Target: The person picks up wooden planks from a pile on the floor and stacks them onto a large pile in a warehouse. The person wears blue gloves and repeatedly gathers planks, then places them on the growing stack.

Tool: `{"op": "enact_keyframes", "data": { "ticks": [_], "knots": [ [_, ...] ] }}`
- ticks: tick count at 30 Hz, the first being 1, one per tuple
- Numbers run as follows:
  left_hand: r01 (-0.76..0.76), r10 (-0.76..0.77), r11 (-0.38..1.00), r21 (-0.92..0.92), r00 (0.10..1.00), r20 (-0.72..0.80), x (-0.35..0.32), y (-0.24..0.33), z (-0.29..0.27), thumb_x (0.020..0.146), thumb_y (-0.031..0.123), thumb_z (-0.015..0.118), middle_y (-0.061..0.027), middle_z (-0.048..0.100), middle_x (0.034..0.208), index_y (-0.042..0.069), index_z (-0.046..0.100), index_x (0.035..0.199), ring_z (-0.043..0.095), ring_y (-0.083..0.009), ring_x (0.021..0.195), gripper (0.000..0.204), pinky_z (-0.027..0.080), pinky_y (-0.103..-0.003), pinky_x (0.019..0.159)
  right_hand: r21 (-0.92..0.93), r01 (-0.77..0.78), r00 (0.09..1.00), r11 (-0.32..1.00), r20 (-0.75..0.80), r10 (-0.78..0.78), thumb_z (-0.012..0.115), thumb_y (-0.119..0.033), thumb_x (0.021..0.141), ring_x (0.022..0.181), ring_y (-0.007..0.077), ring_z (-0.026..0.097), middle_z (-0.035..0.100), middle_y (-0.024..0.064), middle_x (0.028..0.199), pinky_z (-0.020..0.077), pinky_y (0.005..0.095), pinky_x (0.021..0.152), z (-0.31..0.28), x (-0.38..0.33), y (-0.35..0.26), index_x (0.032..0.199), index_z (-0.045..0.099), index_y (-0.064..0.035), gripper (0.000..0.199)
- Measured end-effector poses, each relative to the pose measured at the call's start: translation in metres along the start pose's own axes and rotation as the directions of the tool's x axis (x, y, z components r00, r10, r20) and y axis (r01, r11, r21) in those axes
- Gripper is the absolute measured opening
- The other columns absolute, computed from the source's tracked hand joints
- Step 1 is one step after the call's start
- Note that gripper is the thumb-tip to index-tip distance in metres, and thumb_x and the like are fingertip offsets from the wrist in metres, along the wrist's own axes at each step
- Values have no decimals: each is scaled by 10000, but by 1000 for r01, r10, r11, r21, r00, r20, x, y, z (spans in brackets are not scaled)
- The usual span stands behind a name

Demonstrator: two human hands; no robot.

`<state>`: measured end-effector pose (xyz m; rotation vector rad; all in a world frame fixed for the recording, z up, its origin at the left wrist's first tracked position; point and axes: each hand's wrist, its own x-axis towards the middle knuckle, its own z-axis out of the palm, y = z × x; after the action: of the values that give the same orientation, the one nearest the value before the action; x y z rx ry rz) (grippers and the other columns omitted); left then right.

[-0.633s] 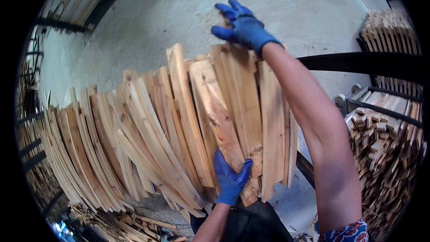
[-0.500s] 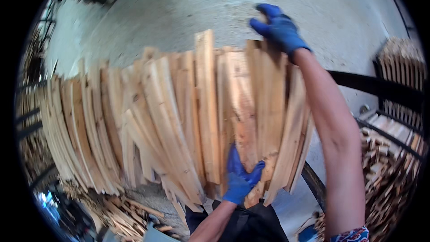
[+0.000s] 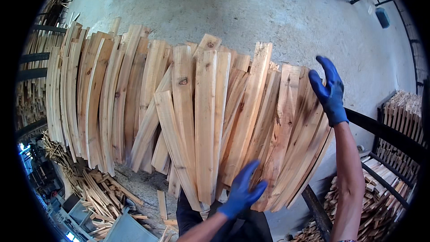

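Observation:
A long row of wooden slats (image 3: 205, 125) lies side by side across a dark metal rack, some overlapping at angles. My left hand (image 3: 242, 191), in a blue glove, is over the near ends of the slats right of centre, its thumb and fingers spread apart. Under and beside it runs a rough-faced reddish slat (image 3: 278, 139). My right hand (image 3: 330, 92), also gloved in blue, is by the far ends of the rightmost slats, thumb and fingers apart with nothing between them. Whether either hand touches the wood I cannot tell.
A black metal bar (image 3: 380, 125) extends right from the slats. Stacked wood (image 3: 401, 112) stands at the right, with a pile of cut pieces (image 3: 376, 197) below it. More offcuts (image 3: 107, 197) lie at the lower left beside a grey metal bin (image 3: 130, 229). Concrete floor (image 3: 215, 4) stretches beyond.
The view has shifted, so the slats appear differently placed. My right hand has come lower, toward the right end of the row. My left hand stays by the near ends.

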<state>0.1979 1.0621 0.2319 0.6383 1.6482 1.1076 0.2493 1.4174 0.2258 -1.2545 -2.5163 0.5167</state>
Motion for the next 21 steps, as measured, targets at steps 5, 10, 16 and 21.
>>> {"op": "enact_keyframes", "data": {
  "ticks": [5, 10, 16, 21],
  "knots": [
    [383, -890, -109, -917, 373, 261, -164, -49, -47, 882, 410, 510, -212, 485, 1305, 1, 434, 1286, 454, -361, 1231, 580, 368, -464, 1036, 56, 216, 976, 975, 1, -217, 572, -513, 822, 1180, 372, 501, 561, 205, 1232, 385, 428, 992, 56, 61, -70, 1227, 573, -120, 564],
    [-91, -873, -356, -930, 389, 296, -166, -95, -57, 829, 586, 389, -249, 491, 1264, 18, 533, 1154, 472, -398, 1182, 670, 377, -546, 1003, 27, -102, 880, 994, 469, 78, 497, -538, 862, 1099, 318, 560, 604, 182, 1161, 410, 370, 954, 114, 81, -86, 1179, 603, -101, 550],
    [-155, -914, -318, -935, 311, 259, -159, -93, -71, 864, 586, 332, -225, 467, 1317, 37, 514, 1233, 463, -383, 1204, 686, 391, -542, 996, 256, -57, 981, 965, 192, 7, 537, -436, 894, 1010, 252, 621, 657, 155, 1062, 451, 328, 892, 132, 38, -62, 1127, 635, -59, 454],
    [-182, -928, -214, -960, 344, 142, -203, -119, -98, 842, 593, 390, -137, 534, 1222, 104, 576, 1093, 474, -365, 1168, 580, 431, -546, 929, 275, 153, 987, 949, -2, -158, 618, -372, 858, 1155, 282, 542, 601, 153, 1200, 401, 336, 981, 117, 81, -133, 1180, 614, -90, 428]
  ]
}}
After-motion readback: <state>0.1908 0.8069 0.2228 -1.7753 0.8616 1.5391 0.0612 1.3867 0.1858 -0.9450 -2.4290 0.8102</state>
